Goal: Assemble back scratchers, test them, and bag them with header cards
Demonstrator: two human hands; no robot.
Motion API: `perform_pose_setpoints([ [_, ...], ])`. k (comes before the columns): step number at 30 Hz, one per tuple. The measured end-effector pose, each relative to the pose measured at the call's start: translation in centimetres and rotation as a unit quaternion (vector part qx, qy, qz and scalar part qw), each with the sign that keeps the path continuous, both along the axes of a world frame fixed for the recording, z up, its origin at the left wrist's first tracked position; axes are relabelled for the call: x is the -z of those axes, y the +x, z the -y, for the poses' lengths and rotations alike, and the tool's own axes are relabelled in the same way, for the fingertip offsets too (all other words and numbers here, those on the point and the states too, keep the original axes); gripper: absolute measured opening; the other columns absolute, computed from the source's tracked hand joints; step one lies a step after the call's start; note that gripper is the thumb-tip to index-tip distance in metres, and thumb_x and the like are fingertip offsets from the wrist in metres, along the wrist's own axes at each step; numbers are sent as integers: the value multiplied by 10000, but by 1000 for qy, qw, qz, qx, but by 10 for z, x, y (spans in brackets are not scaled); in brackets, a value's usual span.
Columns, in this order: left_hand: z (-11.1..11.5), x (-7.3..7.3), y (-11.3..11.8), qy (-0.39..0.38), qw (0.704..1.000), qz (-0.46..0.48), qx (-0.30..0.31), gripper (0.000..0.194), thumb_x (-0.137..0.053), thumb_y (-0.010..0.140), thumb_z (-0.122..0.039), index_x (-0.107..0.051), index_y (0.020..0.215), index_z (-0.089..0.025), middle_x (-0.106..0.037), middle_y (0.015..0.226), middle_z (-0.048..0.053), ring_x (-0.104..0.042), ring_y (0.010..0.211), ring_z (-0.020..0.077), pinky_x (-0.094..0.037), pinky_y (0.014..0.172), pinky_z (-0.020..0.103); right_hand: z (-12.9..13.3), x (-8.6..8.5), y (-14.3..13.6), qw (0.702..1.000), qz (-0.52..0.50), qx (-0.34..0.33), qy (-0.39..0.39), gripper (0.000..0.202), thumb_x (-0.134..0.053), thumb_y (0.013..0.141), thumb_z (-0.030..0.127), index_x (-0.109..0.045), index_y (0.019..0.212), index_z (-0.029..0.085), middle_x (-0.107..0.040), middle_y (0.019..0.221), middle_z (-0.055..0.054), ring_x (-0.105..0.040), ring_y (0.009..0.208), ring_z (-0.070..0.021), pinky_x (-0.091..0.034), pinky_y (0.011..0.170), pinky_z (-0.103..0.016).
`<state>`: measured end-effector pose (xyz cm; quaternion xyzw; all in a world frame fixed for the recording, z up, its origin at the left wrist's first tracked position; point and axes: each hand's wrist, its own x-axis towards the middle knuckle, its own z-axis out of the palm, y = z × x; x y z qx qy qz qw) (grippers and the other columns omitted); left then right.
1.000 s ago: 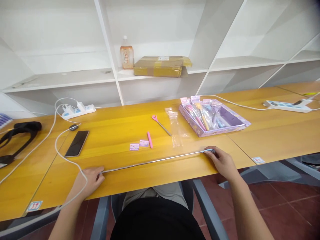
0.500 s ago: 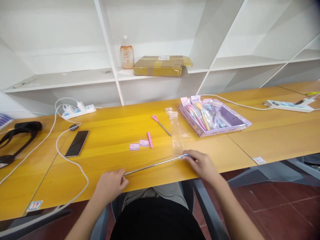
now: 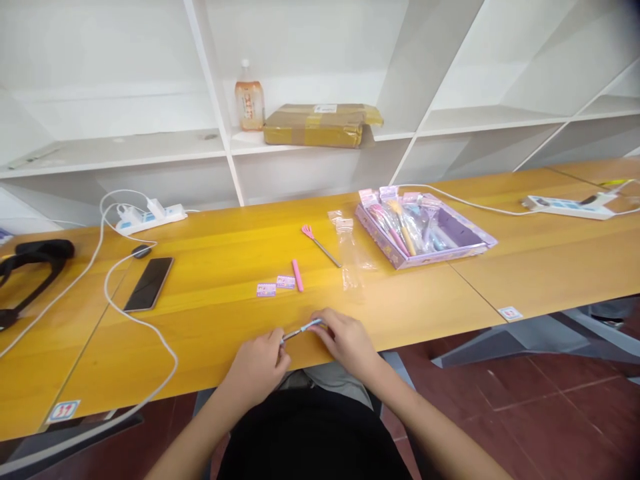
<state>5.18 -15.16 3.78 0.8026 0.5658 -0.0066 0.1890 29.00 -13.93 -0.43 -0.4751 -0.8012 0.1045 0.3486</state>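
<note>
Between my two hands, above the table's front edge, is a thin telescopic back scratcher (image 3: 296, 333) with a metal rod and light-blue end parts. My left hand (image 3: 257, 365) is closed round its left end, and my right hand (image 3: 349, 341) pinches the light-blue right end. My fingers hide both tips. Beyond them lie a pink handle tube (image 3: 297, 275), two small printed cards (image 3: 267, 290) and a pink claw-shaped scratcher head on a metal rod (image 3: 325, 251). Clear plastic sleeves (image 3: 349, 250) lie flat to the right of that rod.
A purple display box (image 3: 425, 257) holds several bagged scratchers at the right. On the left are a phone (image 3: 150, 285), a white cable, a power strip (image 3: 153, 220) and a black headset-like strap (image 3: 43, 267). A bottle (image 3: 249, 103) and a taped carton (image 3: 320, 127) stand on the shelf.
My hands have come closer together, my right hand moving left and my left hand right. The rod between them has shortened a lot. The things lying on the table stay put.
</note>
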Motion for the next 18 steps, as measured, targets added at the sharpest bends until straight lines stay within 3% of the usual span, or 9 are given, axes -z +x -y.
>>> perform_pose_setpoints([
  [6, -45, -18, -15, 29, 994, 109, 10, 215, -399, 1018, -208, -596, 1104, -212, -720, 995, 89, -684, 894, 248, -459, 801, 352, -63, -53, 24, 998, 7, 59, -17, 345, -574, 1083, 499, -664, 1229, 200, -739, 892, -44, -647, 631, -172, -516, 705, -308],
  [11, -109, -20, -24, 26, 958, 276, -69, 305, -423, 1056, -303, -476, 1344, -218, -675, 891, -1, -592, 636, 163, -436, 659, 304, -140, -96, 45, 989, 69, 124, -50, 268, -536, 1069, 387, -723, 1054, 195, -779, 1063, -89, -688, 876, -221, -495, 800, -315],
  [14, -143, -6, -21, 72, 934, 332, -113, 322, -476, 1025, -249, -430, 1342, -209, -673, 908, -17, -549, 621, 130, -435, 666, 285, -178, -95, 57, 966, 128, 210, -76, 289, -494, 1068, 336, -729, 1056, 169, -780, 1093, -137, -698, 995, -265, -493, 856, -339],
  [18, -162, 19, -14, 112, 901, 390, -151, 252, -508, 1019, -233, -424, 1256, -216, -672, 929, -7, -561, 694, 128, -443, 694, 268, -202, -64, 72, 921, 176, 323, -127, 359, -428, 1089, 322, -686, 1189, 93, -724, 1228, -249, -710, 1115, -333, -514, 940, -410],
])
